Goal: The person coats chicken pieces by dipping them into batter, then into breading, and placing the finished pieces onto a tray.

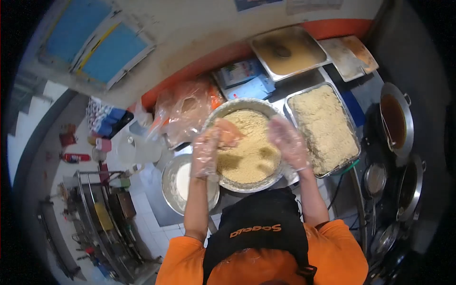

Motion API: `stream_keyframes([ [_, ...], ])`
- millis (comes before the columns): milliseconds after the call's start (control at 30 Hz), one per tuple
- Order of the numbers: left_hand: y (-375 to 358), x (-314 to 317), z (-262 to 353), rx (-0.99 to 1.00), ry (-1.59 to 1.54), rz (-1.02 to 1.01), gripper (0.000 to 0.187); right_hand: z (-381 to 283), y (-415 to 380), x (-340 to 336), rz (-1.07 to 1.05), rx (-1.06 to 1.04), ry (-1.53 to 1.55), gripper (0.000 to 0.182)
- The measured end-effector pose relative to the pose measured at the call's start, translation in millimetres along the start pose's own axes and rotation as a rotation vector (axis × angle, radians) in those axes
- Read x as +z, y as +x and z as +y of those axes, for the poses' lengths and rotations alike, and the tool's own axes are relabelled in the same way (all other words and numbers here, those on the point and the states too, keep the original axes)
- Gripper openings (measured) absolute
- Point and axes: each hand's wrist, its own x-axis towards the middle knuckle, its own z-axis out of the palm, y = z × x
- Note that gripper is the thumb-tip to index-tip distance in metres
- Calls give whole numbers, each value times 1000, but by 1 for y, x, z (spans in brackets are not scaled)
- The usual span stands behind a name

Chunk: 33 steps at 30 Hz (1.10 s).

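Observation:
A large round metal bowl [206, 124] of pale yellow crumbs [249, 164] stands before me. My left hand [206, 151], in a clear plastic glove, is over the bowl's left side, its fingers wrapped round a flat pinkish piece of raw meat [229, 133]. My right hand [288, 142], gloved too, is over the bowl's right rim with its fingers extended and nothing visible in it. Left of the bowl sits a smaller metal bowl [167, 183] holding white liquid [183, 180]. On the right, a rectangular tray [357, 137] is heaped with coarse crumbs [325, 128].
Plastic bags [185, 107] and blue packs [244, 80] lie behind the bowl. A metal tray [290, 50] of yellowish liquid is at the back. Pans with dark liquid [394, 121] stand at the far right. A wire rack [102, 209] is at lower left.

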Motion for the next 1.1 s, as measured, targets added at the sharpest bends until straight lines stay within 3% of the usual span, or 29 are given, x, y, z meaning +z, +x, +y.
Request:
stream_keyframes([
  [33, -12, 11, 0, -2, -4, 26, 25, 10, 1, 21, -121, 74, 197, 56],
  [133, -33, 28, 7, -49, -213, -8, 23, -9, 1, 58, -246, 286, 291, 44],
  [267, -48, 18, -4, 84, -229, 17, 25, -8, -3, 59, -226, 290, 279, 38],
  [333, -50, 11, -5, 103, -53, 54, 26, -9, -3, 56, -253, 329, 262, 34],
  [400, -56, 11, 2, 35, -102, 92, 24, -11, -4, 58, -306, 342, 270, 31],
  [500, -61, 20, 1, 7, -500, 108, 19, -10, -6, 61, -386, 279, 332, 30],
  [533, -60, 22, -8, 8, -503, 121, 19, -7, -6, 62, -386, 233, 249, 29],
  [600, -58, 24, -29, -21, -638, -16, 35, 1, -7, 63, -400, 187, 164, 28],
  [700, -64, 25, -1, -122, -727, 12, 42, 14, -13, 64, -275, 100, 186, 29],
  [767, -67, 26, 2, -154, -747, 23, 42, 18, -14, 62, -114, 213, 377, 31],
  [867, -72, 26, -1, -71, -718, 19, 53, 15, -13, 60, -93, 299, 454, 33],
  [1000, -74, 23, 5, 12, -768, -106, 67, -16, -1, 60, -288, 402, 498, 35],
  [1100, -79, 26, 4, 60, -739, -115, 70, -8, 9, 60, -377, 371, 270, 34],
])
